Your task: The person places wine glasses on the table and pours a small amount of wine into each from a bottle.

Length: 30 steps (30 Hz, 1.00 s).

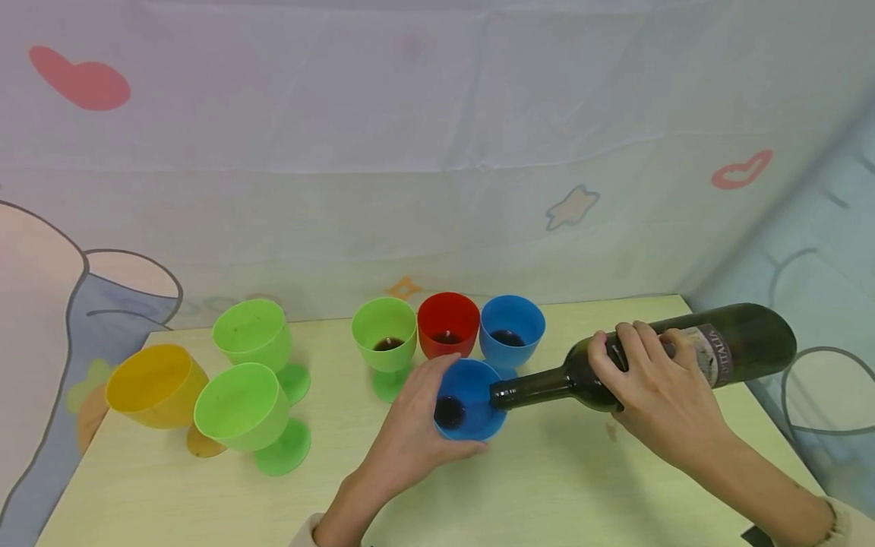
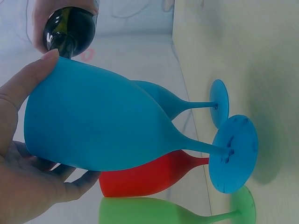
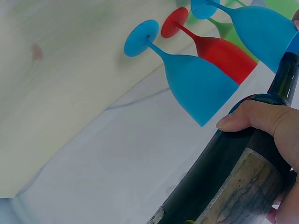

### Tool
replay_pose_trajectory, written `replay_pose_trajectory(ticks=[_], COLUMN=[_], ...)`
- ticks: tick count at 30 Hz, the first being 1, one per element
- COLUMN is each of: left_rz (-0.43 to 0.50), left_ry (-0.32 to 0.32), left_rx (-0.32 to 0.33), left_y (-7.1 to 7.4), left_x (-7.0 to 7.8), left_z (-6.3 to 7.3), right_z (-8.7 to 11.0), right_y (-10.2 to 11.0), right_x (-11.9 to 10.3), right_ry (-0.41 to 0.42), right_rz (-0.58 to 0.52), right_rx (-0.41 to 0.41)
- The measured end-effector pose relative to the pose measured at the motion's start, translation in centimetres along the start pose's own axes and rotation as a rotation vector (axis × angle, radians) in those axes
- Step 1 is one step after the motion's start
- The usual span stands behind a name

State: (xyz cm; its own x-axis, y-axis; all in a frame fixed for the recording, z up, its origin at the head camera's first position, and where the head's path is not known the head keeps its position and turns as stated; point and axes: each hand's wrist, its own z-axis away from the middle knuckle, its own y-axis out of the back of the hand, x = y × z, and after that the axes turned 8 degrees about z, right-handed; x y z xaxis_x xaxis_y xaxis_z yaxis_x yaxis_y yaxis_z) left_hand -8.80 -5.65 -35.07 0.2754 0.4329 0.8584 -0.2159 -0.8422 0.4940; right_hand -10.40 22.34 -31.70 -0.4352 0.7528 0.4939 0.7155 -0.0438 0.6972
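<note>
My left hand point(image 1: 413, 429) holds a blue plastic goblet point(image 2: 98, 116) by its bowl, thumb at one side and fingers at the other. A small pool of dark liquid point(image 1: 449, 412) lies inside that bowl. My right hand point(image 1: 656, 395) grips a dark green glass wine bottle point(image 1: 745, 346) around its body near the shoulder. The bottle is tipped, its neck point(image 1: 540, 387) pointing left and its mouth over the rim of the held goblet. In the right wrist view, the thumb lies along the bottle above a paper label point(image 3: 243, 191).
Behind the held goblet stand green point(image 1: 386, 323), red point(image 1: 447, 308) and blue point(image 1: 513, 315) goblets, each with some dark liquid. To the left are a yellow goblet point(image 1: 157, 387) and two green goblets point(image 1: 253, 334). A printed cloth point(image 1: 383, 152) hangs behind the pale tabletop point(image 1: 519, 494).
</note>
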Motion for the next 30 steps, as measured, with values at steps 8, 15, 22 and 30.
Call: replay_pose_trajectory(ticks=[8, 15, 22, 30], left_rz=[0.003, 0.013, 0.021, 0.053], left_ry=[-0.001, -0.005, 0.001, 0.018], left_rx=[-0.002, 0.002, -0.002, -0.011], left_y=[-0.1, 0.0, -0.1, 0.0], left_x=[0.0, 0.0, 0.0, -0.1], left_z=[0.0, 0.1, 0.1, 0.1], right_z=[0.0, 0.1, 0.5, 1.0], right_y=[0.0, 0.0, -0.2, -0.7], right_x=[0.0, -0.1, -0.4, -0.8], right_ry=[0.001, -0.011, -0.045, -0.079], right_rz=[0.004, -0.007, -0.043, -0.066], right_rx=[-0.003, -0.012, -0.027, -0.033])
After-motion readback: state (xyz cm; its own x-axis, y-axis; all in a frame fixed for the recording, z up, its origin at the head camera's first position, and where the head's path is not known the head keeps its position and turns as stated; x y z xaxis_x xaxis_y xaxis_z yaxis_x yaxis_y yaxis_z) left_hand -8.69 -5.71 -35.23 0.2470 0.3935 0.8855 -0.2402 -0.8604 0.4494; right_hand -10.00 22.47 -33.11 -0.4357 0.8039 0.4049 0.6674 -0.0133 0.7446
